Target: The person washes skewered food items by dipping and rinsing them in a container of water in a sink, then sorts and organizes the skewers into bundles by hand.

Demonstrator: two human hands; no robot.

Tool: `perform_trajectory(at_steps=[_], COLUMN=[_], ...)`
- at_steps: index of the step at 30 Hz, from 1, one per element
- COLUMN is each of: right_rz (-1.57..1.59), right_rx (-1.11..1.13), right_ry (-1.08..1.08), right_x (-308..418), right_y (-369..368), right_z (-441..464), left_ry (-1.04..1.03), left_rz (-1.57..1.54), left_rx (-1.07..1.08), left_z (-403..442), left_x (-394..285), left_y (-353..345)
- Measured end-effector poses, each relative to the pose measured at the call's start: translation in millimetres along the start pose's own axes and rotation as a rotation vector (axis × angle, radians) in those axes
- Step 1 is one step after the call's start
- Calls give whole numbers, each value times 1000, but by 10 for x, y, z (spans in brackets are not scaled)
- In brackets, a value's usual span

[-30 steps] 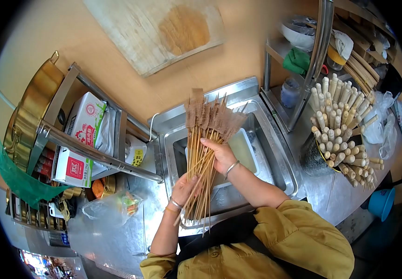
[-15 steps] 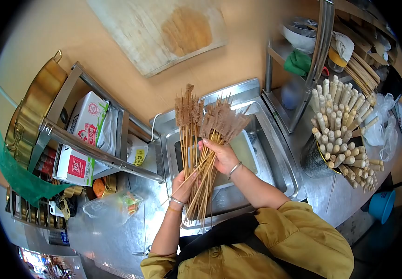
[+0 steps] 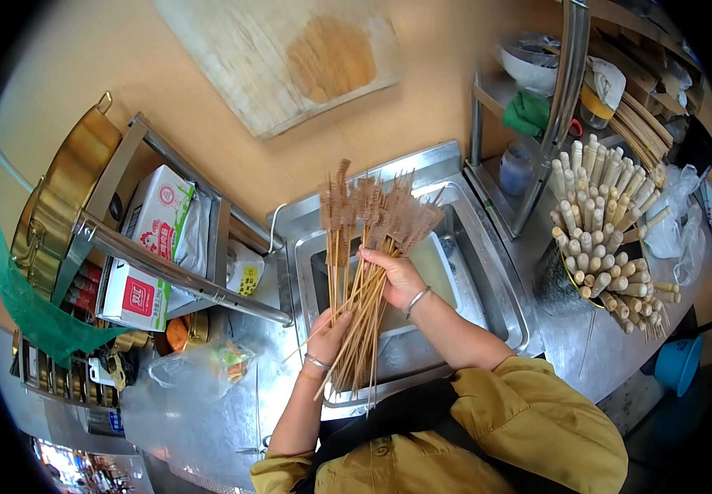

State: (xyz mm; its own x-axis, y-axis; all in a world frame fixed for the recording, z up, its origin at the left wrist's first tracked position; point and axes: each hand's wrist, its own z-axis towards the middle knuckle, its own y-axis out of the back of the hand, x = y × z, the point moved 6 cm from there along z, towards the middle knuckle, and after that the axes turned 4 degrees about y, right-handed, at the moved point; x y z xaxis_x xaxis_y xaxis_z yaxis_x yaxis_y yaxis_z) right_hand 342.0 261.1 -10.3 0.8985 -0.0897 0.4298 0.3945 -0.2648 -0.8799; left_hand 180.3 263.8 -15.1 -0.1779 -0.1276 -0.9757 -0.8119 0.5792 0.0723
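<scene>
Thin wooden skewers with flat brown food pieces at their upper ends [image 3: 401, 218] fan out above a metal sink [image 3: 496, 284]. My right hand [image 3: 397, 280] is closed round the larger bunch just below the brown pieces. Lower and to the left, my left hand [image 3: 325, 339] grips several skewers near their bare ends, and one of them sticks out to the left. The two bunches touch and cross between the hands. Under them in the sink lies a white tray [image 3: 456, 284] with cloudy liquid.
At the right stands a dark bucket [image 3: 558, 280] packed with thick wooden sticks. A steel rack with boxes [image 3: 138, 296] and golden pots [image 3: 68, 198] is on the left. A plastic bag [image 3: 200, 366] lies on the left counter.
The left bunch moved apart from the right one, then came partly back toward it. Both hands have stayed closed and shifted only slightly.
</scene>
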Motion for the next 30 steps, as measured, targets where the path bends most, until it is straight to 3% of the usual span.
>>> perform_trajectory(at_steps=[12, 14, 21, 24, 30], right_rz=[-35, -55, -20, -23, -54], right_rx=[5, 25, 32, 60, 59], right_ry=[45, 51, 63, 96, 123], right_x=[38, 34, 65, 94, 210], right_y=[10, 6, 76, 59, -61], right_z=[-10, 2, 5, 11, -52], left_ry=[98, 128, -44, -77, 35], left_rz=[-82, 65, -133, -14, 5], left_rx=[61, 92, -64, -13, 62], left_z=[11, 13, -24, 26, -29], left_x=[155, 150, -143, -109, -169], left_y=[9, 20, -69, 7, 30])
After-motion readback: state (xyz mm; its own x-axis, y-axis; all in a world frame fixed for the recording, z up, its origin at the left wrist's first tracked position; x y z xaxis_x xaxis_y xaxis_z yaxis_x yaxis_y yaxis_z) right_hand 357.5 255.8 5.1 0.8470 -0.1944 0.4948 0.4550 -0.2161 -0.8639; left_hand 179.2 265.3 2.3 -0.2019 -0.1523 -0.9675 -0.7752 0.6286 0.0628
